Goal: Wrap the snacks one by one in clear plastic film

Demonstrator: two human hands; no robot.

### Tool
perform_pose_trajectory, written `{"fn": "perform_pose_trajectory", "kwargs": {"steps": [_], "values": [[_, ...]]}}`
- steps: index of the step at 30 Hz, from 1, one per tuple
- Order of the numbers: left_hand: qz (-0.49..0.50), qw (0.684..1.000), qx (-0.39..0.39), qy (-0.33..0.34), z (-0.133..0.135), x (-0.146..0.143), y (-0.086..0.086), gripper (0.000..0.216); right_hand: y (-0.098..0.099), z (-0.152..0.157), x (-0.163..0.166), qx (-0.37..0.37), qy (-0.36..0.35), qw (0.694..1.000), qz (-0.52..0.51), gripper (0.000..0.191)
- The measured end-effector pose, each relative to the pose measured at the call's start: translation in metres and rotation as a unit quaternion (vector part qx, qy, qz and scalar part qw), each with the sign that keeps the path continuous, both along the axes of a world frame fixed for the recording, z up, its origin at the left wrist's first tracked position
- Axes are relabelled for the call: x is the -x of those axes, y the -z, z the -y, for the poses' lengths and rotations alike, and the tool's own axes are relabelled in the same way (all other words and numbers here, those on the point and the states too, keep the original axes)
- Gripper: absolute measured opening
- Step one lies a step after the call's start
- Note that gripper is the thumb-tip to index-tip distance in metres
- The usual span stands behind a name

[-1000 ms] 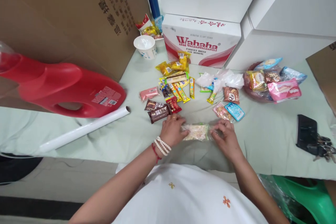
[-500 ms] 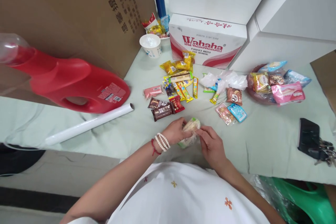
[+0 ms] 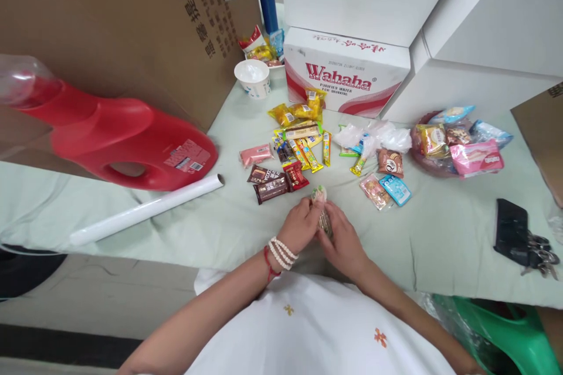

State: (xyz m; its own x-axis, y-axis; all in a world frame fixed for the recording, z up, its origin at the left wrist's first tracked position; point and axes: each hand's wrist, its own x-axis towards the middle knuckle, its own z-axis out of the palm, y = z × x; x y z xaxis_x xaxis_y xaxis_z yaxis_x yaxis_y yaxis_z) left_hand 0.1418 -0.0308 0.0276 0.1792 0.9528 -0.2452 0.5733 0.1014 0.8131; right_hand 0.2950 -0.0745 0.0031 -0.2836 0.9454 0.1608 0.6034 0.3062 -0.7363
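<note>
Both my hands meet over the near edge of the pale green table (image 3: 444, 240). My left hand (image 3: 299, 225), with bead bracelets on its wrist, and my right hand (image 3: 343, 240) are closed round a pale snack bar in clear wrapper (image 3: 320, 202), held upright between them; its top end sticks out above my fingers. Just beyond lie brown chocolate bars (image 3: 269, 183) and a red sweet packet (image 3: 295, 176). A spread of yellow snack packets (image 3: 301, 129) lies farther back.
A red detergent jug (image 3: 114, 140) lies on its side at left beside a white paper roll (image 3: 145, 210). A Wahaha carton (image 3: 345, 73), a paper cup (image 3: 252, 77), a bowl of snacks (image 3: 457, 139) and a black wallet with keys (image 3: 512, 228) are also there.
The snack bar lay flat on the table stretched between my hands; I have lifted it, turned it upright and brought both hands together round it.
</note>
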Motion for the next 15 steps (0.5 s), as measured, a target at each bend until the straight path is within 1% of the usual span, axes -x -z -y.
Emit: {"fn": "perform_pose_trajectory", "kwargs": {"steps": [2,4,7,10,12,13,15], "values": [[0.037,0.999,0.017,0.019,0.004,0.0,-0.005,0.042,-0.002,-0.005,-0.002,0.03,0.036,0.999,-0.013,0.05],[0.08,0.995,0.034,0.046,0.01,-0.002,-0.006,0.044,-0.006,-0.011,-0.006,0.063,0.063,0.996,-0.017,0.044],[0.115,0.989,0.041,0.084,0.018,-0.008,0.0,0.055,-0.008,-0.019,-0.012,0.099,0.086,0.991,-0.018,0.04],[0.12,0.986,0.036,0.107,0.021,-0.008,0.006,0.063,-0.008,-0.023,-0.023,0.103,0.109,0.988,-0.043,0.042],[0.113,0.987,0.028,0.108,0.023,0.002,0.007,0.065,-0.013,-0.027,-0.045,0.084,0.152,0.982,-0.071,0.044],[0.105,0.989,0.023,0.099,0.024,0.01,0.008,0.064,-0.019,-0.031,-0.064,0.068,0.19,0.976,-0.082,0.046],[0.072,0.996,0.013,0.055,0.03,0.035,0.011,0.061,-0.036,-0.045,-0.118,0.018,0.287,0.954,-0.083,0.049]]}}
